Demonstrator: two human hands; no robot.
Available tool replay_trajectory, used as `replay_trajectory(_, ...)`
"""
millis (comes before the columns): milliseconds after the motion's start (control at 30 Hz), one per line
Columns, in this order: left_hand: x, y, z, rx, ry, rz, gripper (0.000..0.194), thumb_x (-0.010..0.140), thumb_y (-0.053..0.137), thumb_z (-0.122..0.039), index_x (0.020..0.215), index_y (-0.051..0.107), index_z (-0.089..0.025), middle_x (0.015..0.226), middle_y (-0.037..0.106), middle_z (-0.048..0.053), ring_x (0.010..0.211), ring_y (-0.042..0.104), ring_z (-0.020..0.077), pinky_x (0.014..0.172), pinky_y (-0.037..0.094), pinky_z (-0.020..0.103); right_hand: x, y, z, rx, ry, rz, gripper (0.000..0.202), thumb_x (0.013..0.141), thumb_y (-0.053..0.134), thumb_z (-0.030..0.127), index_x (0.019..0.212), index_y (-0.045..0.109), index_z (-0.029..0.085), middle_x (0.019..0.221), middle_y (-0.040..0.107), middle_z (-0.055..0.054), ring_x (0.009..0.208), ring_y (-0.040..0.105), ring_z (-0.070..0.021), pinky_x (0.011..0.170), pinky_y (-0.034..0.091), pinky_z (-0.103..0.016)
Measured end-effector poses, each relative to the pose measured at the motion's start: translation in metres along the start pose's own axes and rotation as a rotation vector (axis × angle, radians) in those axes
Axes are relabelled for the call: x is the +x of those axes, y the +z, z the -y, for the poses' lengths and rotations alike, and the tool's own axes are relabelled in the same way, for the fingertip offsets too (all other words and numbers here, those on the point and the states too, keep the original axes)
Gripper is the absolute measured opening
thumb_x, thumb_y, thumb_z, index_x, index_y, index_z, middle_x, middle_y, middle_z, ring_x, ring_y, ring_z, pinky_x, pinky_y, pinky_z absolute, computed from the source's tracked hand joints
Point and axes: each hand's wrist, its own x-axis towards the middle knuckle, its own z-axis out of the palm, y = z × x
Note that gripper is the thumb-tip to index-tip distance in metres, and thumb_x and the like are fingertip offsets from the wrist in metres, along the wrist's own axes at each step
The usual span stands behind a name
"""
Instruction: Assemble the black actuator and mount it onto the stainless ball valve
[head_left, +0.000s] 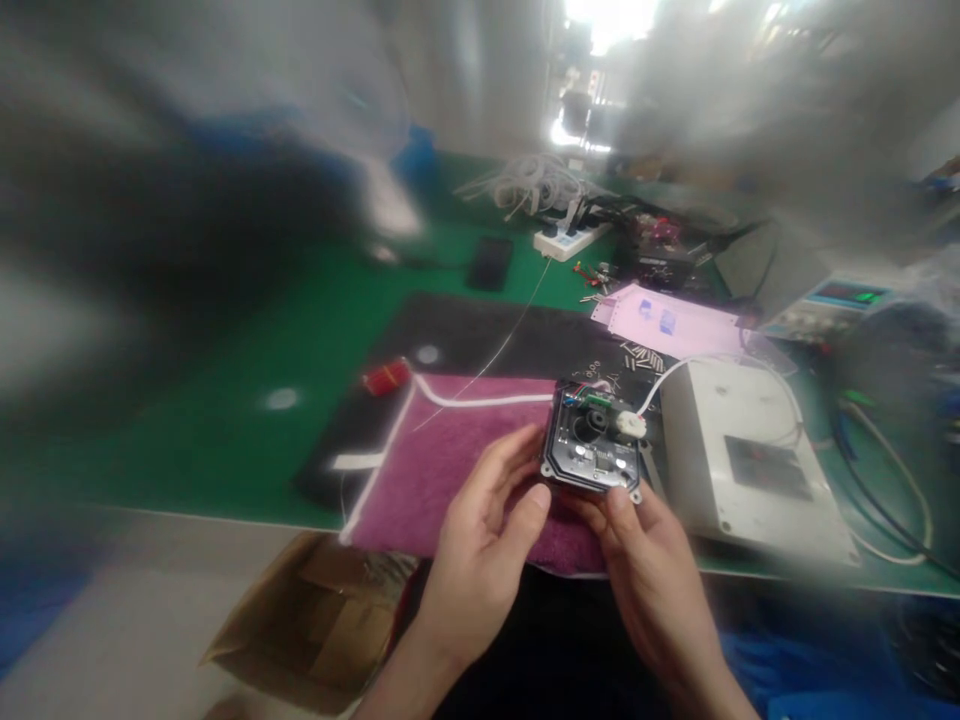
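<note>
A square black device (581,455) with an exposed circuit board, a dark lens and a round white part lies tilted between my two hands. My left hand (487,530) holds its left side, fingers behind it and thumb near the lower left corner. Its lower right corner rests in my right hand (645,550), with the thumb on the edge. Below the device spreads a purple cloth (420,480) with a pale border. A white cable (487,402) runs left from the device, near a red block (387,377).
A white box (697,430) with a cable stands at the right. Behind are pink papers (675,322), small metal pins (643,358), a power strip (566,243) and a dark phone-like object (490,263). A cardboard box (300,620) sits below the table's front edge.
</note>
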Motion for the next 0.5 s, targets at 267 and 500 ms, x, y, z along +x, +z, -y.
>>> replay_trajectory(267,0.005,0.016,0.008,0.244,0.046,-0.073,0.049,0.102,0.062,-0.042,0.149,0.052,-0.034,0.156,0.055,0.004,0.140,0.056,0.0276,0.121,0.044,0.045,0.006,-0.010,0.010,-0.044,-0.009,0.118,0.046,0.100,0.065,0.055,0.135,0.066,0.024,0.139,0.066,-0.011,0.129,0.061,-0.0284,0.116,0.044,-0.051)
replay_trajectory(500,0.013,0.016,0.000,0.216,0.055,-0.090,0.045,0.103,0.060,-0.041,0.146,0.057,-0.030,0.149,0.062,0.004,0.136,0.059,0.0269,0.118,0.045,0.041,0.021,0.000,0.024,0.174,0.050,0.044,0.043,0.105,0.059,0.047,0.142,0.062,0.025,0.140,0.065,-0.010,0.126,0.063,-0.0273,0.104,0.056,-0.047)
